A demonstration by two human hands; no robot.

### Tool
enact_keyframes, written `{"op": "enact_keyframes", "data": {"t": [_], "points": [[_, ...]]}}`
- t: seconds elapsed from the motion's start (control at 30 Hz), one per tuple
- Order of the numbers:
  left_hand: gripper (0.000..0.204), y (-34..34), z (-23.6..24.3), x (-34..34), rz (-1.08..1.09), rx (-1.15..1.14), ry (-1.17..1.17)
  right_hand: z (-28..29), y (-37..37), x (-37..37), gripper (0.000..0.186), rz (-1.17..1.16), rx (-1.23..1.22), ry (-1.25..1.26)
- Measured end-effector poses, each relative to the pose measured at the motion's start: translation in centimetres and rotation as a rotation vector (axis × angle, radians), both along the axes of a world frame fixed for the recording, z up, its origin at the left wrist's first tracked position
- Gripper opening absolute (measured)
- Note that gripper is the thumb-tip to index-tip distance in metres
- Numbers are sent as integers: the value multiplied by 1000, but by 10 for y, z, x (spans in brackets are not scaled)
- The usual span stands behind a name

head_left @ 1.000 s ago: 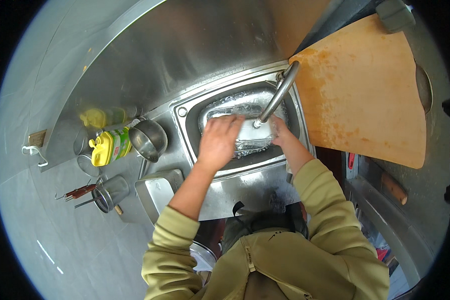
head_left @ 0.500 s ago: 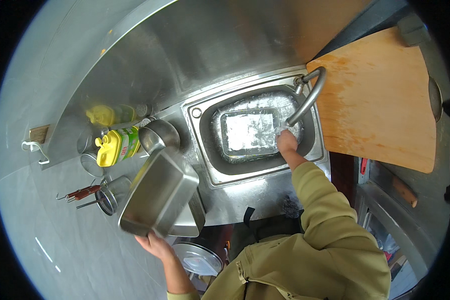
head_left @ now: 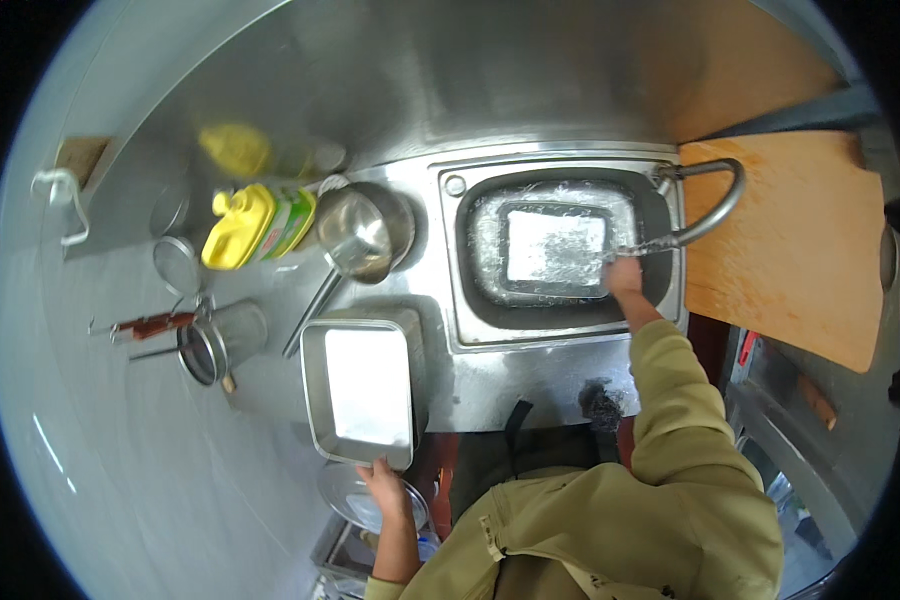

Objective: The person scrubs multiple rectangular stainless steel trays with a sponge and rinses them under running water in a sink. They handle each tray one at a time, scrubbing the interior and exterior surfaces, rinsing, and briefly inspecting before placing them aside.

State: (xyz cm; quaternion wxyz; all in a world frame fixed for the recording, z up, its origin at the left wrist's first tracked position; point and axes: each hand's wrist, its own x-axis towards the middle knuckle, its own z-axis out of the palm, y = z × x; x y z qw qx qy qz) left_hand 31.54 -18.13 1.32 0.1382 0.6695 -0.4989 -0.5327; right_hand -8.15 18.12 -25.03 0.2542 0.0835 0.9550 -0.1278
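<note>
My left hand [head_left: 382, 487] grips the near rim of a rectangular stainless steel pan [head_left: 413, 390], which lies level on the counter's left part, seemingly on top of another pan. In the sink [head_left: 450, 270], a rectangular container [head_left: 555, 248] sits within a larger shiny, wet-looking shape. My right hand [head_left: 625, 277] is closed at that container's right edge, just under the end of the curved tap [head_left: 705, 228]. Water seems to run from the tap near the fingers. The fingertips of my right hand are partly hidden.
Left of the sink stand a steel saucepan [head_left: 355, 240], a yellow jug [head_left: 240, 232] and a wire-mesh cylinder [head_left: 225, 345] with red-handled tools. A wooden board [head_left: 785, 250] lies at the right. A dark scouring pad [head_left: 600, 402] rests on the front ledge. Below my left hand is a round lid [head_left: 345, 495].
The steel pan in my left hand has come down from a tilted, raised position to lie level, uncovering the saucepan's handle. My right hand stays at the sink container. The view has shifted.
</note>
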Motion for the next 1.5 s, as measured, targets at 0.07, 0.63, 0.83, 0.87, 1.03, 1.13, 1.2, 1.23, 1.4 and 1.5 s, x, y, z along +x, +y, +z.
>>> {"op": "enact_keyframes", "data": {"t": [0.07,0.63,0.83,0.87,1.03,1.13,1.2,1.23,1.4,1.5], "points": [[36,-6,6,-10,-130,48,-226,11,9,-2,34,66,4,5],[21,3,35,-31,-800,439,-128,219,-57,7,49,37,-117,415],[19,37,45,-127,-941,516,244,222,-103,20,83,134,-64,533],[20,44,43,-149,-995,505,204,217,-104,19,75,108,-70,505],[21,77,28,-226,-1195,323,262,209,-83,3,59,51,-226,444],[24,91,24,-236,-1118,489,248,221,-69,5,62,75,-326,506],[33,99,21,-243,-1061,620,216,234,-64,13,64,175,-334,591],[37,105,19,-249,-1015,632,254,240,-62,19,64,222,-341,641],[49,150,-5,-310,-725,713,474,259,-59,47,66,221,-482,657],[32,181,-25,-348,-772,708,536,250,-56,64,67,138,-488,666]]}}
